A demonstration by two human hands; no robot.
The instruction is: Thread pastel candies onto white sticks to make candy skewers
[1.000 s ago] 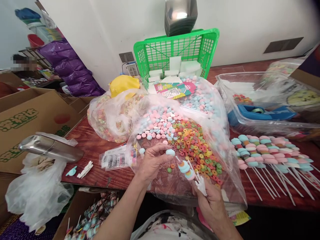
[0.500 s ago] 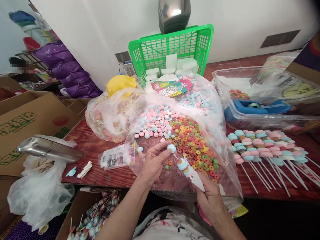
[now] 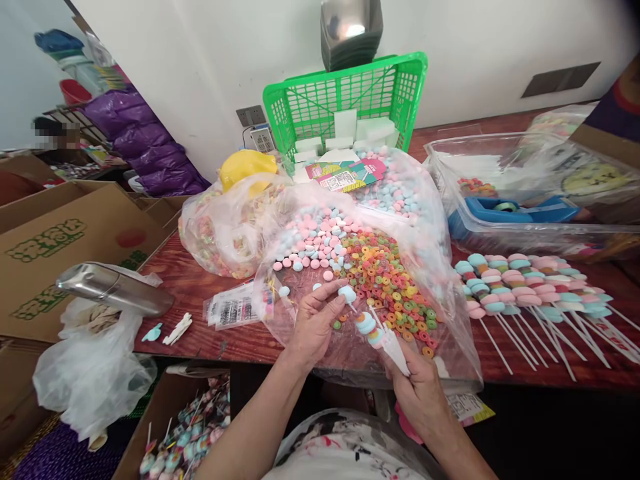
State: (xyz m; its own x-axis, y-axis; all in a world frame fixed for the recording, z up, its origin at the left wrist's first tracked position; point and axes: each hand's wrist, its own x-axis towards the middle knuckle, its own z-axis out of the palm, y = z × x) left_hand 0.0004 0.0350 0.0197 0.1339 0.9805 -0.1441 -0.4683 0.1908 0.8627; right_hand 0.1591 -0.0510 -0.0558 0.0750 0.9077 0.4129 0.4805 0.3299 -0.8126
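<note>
Centrally, your left hand (image 3: 313,327) pinches a blue candy (image 3: 347,295) at the tip of a candy stick (image 3: 369,326) gripped in your right hand (image 3: 413,375).
Whether the tip has pierced the candy, you cannot tell. Just beyond your fingers, gummy rings (image 3: 385,277) lie beside loose pink and blue sweets (image 3: 320,243) on clear plastic; to your right, filled sticks (image 3: 525,287) lie piled on the table (image 3: 200,347).

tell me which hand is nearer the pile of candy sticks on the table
Right. The right hand, holding a candy stick, is left of the pile and lower in view; the left hand, pinching a blue candy, is farther left.
</note>
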